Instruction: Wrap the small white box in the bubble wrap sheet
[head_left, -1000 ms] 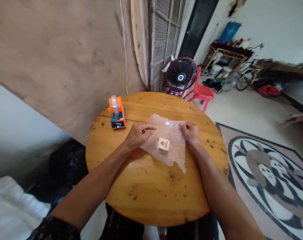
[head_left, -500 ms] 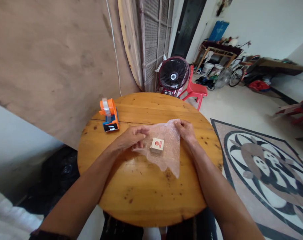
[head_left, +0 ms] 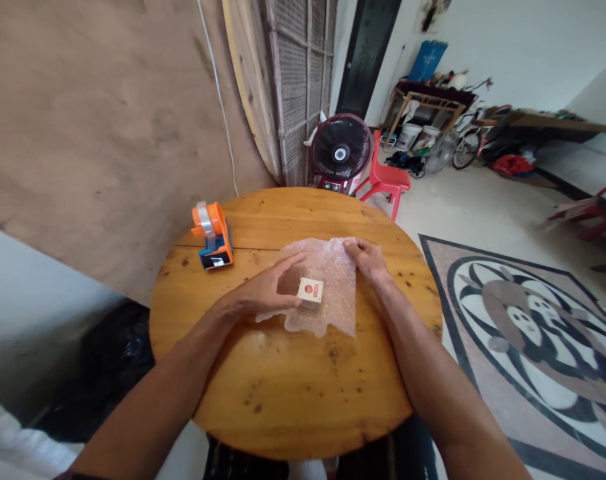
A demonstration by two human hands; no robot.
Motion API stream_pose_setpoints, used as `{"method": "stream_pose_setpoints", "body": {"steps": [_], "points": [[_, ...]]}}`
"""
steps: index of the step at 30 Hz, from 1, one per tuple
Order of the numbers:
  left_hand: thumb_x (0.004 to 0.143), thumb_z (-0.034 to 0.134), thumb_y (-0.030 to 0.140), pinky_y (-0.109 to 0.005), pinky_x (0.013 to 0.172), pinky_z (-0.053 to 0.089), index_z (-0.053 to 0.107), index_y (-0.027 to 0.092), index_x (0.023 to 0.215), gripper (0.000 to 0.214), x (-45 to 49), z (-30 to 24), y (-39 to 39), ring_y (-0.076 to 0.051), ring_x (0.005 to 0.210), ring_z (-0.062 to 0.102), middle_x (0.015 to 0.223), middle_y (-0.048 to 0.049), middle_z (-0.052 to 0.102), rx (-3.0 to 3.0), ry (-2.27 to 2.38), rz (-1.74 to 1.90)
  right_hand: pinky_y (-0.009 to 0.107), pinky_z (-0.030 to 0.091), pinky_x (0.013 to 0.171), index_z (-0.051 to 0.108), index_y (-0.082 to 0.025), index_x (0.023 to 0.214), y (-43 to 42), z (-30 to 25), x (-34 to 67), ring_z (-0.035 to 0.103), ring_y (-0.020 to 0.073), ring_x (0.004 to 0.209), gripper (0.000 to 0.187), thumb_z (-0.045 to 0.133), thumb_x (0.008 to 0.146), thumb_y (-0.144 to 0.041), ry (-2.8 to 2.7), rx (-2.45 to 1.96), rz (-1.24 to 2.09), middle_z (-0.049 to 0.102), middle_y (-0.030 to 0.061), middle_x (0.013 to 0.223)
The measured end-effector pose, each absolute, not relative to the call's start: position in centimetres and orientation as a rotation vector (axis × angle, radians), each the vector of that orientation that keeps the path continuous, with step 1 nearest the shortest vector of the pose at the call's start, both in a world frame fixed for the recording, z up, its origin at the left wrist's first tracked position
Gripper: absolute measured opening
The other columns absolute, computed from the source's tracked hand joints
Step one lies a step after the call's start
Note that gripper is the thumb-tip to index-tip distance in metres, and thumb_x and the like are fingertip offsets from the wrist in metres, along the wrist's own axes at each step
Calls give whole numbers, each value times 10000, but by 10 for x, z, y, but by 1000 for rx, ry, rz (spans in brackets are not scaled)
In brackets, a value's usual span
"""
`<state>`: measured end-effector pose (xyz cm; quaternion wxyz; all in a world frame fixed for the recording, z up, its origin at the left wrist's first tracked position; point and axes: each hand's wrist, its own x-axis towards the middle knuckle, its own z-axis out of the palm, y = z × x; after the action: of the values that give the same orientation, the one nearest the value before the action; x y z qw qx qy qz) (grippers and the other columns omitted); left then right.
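Pinching the far right corner of the bubble wrap sheet [head_left: 340, 297] with the thumb and fingers of our right hand [head_left: 370, 259], we have it laid out across the middle of the round wooden table [head_left: 293, 393], a little nearer the far edge than the near one. The small cardboard box [head_left: 311, 291] sits on the sheet, well in from its borders, with its red-printed face up. Our left hand [head_left: 263, 290] reaches in from the table's left side, thumb and fingers spread wide apart: the thumb lies at the box's near left corner and the fingers stretch past its far side. Whether that thumb touches the cardboard or stops just beside it, we cannot tell. We judge the step in hand to be setting the box's position on the sheet while the right hand keeps the wrap flat. Any shift of the box calls for the left thumb and fingers to close lightly on opposite sides, without dragging the wrap beneath, and for the right pinch to hold firm. Toward the table's far left edge stands an orange and blue tape dispenser [head_left: 213, 241], loaded with clear tape [head_left: 203, 217] and well apart from both hands.
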<state>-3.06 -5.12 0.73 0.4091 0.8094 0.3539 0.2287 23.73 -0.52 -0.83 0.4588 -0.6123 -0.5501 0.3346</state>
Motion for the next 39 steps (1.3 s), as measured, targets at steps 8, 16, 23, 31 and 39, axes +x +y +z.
{"method": "stream_pose_setpoints", "body": {"steps": [8, 16, 23, 31, 39], "points": [[651, 746, 508, -483, 1150, 220, 226, 186, 1481, 1031, -17, -4, -49, -329, 1406, 258, 1544, -141, 241, 2109, 986, 532, 297, 427, 659, 604, -151, 1008, -2, -13, 239, 573, 176, 703, 328, 534, 775, -372, -1564, -1638, 362, 664, 85, 912], [639, 743, 553, -492, 1113, 291, 232, 208, 1481, 1044, -15, -7, -50, -354, 1375, 315, 1528, -143, 281, 2153, 1022, 539, 414, 311, 881, 501, -172, 1290, -24, 6, 224, 459, 308, 1108, 504, 518, 787, -175, -2056, -1737, -418, 454, 148, 1388], [670, 695, 589, -481, 1112, 286, 298, 200, 1457, 963, -12, -5, -48, -366, 1359, 332, 1506, -141, 327, 2221, 1040, 569, 397, 241, 778, 686, -192, 851, -28, 12, 221, 462, 264, 905, 237, 451, 881, -202, -2273, -1749, -474, 652, 119, 921], [725, 639, 595, -487, 1082, 319, 390, 155, 1390, 835, -12, -12, -46, -368, 1321, 384, 1436, -165, 424, 2301, 1048, 575, 382, 233, 728, 683, -152, 816, -30, 6, 212, 515, 248, 825, 280, 422, 895, -215, -2379, -1854, -443, 680, 133, 850], [676, 742, 497, -411, 1051, 383, 488, 184, 1294, 738, -8, 1, -53, -303, 1245, 490, 1347, -124, 535, 2372, 986, 801, 370, 319, 725, 663, -220, 846, -30, 5, 207, 588, 265, 866, 210, 462, 849, -280, -2523, -1606, -511, 714, 103, 935]]}}
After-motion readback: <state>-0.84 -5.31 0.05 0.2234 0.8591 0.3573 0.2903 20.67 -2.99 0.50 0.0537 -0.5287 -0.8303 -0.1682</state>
